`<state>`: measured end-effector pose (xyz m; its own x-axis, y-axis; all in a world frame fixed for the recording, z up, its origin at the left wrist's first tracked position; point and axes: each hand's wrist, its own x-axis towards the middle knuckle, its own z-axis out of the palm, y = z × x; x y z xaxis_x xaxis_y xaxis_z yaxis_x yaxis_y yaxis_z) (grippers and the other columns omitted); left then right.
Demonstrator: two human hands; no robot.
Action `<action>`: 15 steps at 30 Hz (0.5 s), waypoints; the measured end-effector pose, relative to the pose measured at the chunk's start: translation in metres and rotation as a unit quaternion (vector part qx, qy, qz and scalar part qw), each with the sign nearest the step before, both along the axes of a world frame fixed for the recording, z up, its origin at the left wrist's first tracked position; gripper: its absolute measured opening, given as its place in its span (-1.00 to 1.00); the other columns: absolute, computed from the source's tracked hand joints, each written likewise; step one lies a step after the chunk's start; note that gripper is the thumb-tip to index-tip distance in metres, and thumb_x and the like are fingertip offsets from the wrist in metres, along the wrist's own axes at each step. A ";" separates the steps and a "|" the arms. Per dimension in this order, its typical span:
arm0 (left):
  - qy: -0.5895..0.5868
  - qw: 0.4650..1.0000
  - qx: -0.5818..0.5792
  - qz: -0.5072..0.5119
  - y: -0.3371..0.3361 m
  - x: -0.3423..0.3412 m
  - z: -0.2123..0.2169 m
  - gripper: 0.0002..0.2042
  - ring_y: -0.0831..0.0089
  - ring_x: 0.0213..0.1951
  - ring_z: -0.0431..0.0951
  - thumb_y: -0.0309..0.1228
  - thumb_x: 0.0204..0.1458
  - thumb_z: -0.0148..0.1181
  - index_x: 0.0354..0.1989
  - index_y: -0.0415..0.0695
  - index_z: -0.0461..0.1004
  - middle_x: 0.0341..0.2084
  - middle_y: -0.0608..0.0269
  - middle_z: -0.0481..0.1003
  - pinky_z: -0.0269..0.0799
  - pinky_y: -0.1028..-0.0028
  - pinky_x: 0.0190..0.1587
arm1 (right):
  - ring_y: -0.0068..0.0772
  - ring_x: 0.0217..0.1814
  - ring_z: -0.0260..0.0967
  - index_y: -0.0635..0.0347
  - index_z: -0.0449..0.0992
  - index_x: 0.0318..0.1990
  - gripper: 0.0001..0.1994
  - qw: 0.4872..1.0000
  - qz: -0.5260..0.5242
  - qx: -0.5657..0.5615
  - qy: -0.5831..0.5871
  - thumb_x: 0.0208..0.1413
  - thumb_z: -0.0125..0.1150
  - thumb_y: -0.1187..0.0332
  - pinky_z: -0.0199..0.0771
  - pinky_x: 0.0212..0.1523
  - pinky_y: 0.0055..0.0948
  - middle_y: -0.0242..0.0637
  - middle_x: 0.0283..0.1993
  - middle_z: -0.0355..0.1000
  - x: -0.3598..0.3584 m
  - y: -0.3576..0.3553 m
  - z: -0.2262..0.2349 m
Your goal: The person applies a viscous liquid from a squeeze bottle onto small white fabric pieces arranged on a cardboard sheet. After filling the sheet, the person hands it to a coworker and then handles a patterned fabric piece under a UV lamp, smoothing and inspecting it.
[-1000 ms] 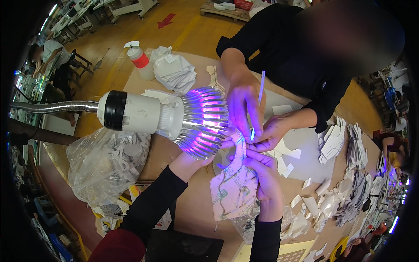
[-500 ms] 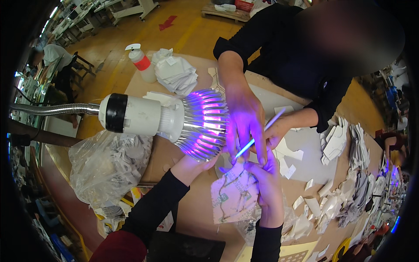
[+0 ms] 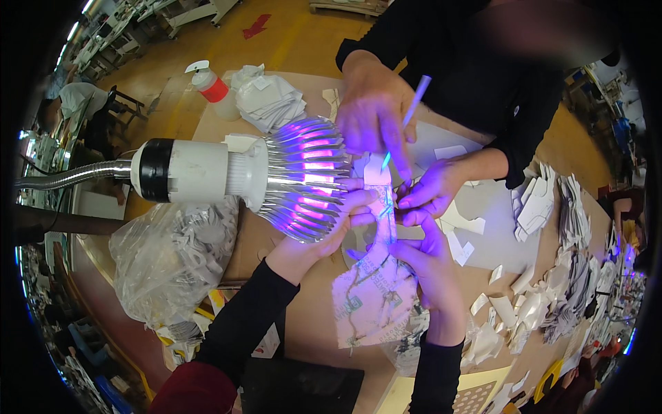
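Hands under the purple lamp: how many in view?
4. The wearer's left hand and right hand hold a white cut piece; across the table, a co-worker's pen hand and other hand.

A lamp [image 3: 276, 176] hung over the table [image 3: 310, 324], left of both hands. A bag [image 3: 169, 259] lay under it, a spray bottle [image 3: 214, 86] behind, cut pieces [image 3: 552, 290] at right.

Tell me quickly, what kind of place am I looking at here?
Probably a factory workshop: a worktable strewn with cut white pieces, a gooseneck violet lamp over the hands, and more workstations behind.
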<state>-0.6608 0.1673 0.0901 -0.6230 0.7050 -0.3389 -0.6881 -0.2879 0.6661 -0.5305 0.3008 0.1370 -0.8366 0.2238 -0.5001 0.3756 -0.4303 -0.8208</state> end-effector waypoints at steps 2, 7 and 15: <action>0.011 0.999 0.050 0.006 -0.004 -0.001 -0.010 -0.78 0.42 -0.12 0.57 -0.53 0.17 0.06 -0.06 -0.37 0.44 -0.16 0.07 0.53 0.52 0.50 -0.09 | -0.54 -0.28 0.51 0.24 0.31 0.08 -0.61 0.999 -0.021 -0.049 -0.001 0.08 0.14 0.60 0.47 -0.25 -0.59 -0.07 -0.17 0.54 0.003 -0.002 -0.004; 0.013 0.999 0.040 0.001 -0.001 -0.002 -0.003 -0.77 0.33 -0.06 0.57 -0.53 0.16 0.07 -0.05 -0.38 0.42 -0.11 0.03 0.51 0.53 0.43 -0.04 | -0.44 -0.22 0.56 0.35 0.31 0.14 -0.59 0.994 -0.044 -0.096 0.009 0.10 0.11 0.60 0.53 -0.19 -0.55 -0.04 -0.21 0.56 -0.001 -0.007 0.003; 0.002 0.995 0.102 0.014 -0.006 -0.001 0.001 -0.80 0.28 -0.16 0.61 -0.59 0.13 0.08 -0.09 -0.38 0.44 -0.18 0.01 0.54 0.56 0.41 -0.08 | -0.47 -0.28 0.56 0.39 0.33 0.15 -0.59 0.994 -0.062 -0.087 -0.002 0.10 0.12 0.62 0.54 -0.27 -0.57 -0.09 -0.23 0.56 -0.002 -0.011 0.006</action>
<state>-0.6617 0.1613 0.0909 -0.6450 0.7406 -0.1884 -0.6750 -0.4365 0.5948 -0.5327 0.2895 0.1425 -0.8057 0.2345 -0.5440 0.3148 -0.6085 -0.7284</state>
